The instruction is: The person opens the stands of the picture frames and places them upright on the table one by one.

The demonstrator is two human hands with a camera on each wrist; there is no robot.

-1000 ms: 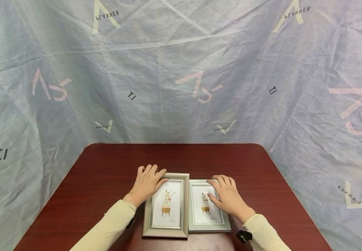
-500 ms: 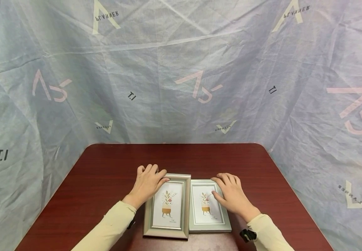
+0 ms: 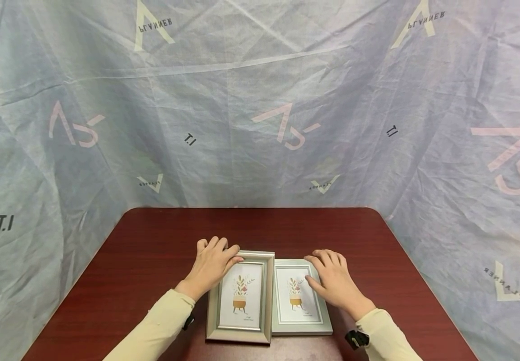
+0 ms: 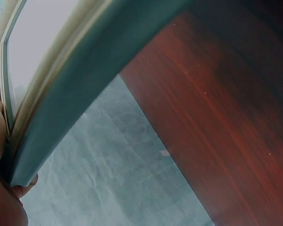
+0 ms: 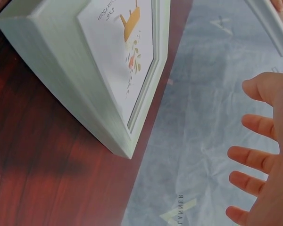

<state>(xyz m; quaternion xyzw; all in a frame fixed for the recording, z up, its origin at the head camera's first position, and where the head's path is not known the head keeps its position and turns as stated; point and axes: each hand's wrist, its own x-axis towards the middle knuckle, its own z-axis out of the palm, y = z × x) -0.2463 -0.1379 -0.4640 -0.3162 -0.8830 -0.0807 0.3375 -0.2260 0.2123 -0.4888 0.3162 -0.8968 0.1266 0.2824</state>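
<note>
Two picture frames lie side by side near the table's front edge. The larger champagne-coloured picture frame (image 3: 241, 298) is on the left, its right edge right against the smaller one. My left hand (image 3: 212, 268) grips its upper left corner, thumb over the front and fingers behind. In the left wrist view this frame (image 4: 80, 80) stands tilted over the table. The smaller pale green picture frame (image 3: 300, 328) lies flat. Over its upper right corner hovers my right hand (image 3: 334, 283). In the right wrist view, that hand (image 5: 269, 174) has spread fingers, apart from the pale frame (image 5: 66, 61).
The dark red table (image 3: 160, 235) has rounded far corners. A creased grey cloth (image 3: 228, 150) with printed letters hangs behind it and along both sides. A black strap (image 3: 356, 339) sits at the right wrist.
My right hand has drawn back to the right, off the smaller frame's picture. The larger frame has shifted very slightly right with my left hand still gripping its corner.
</note>
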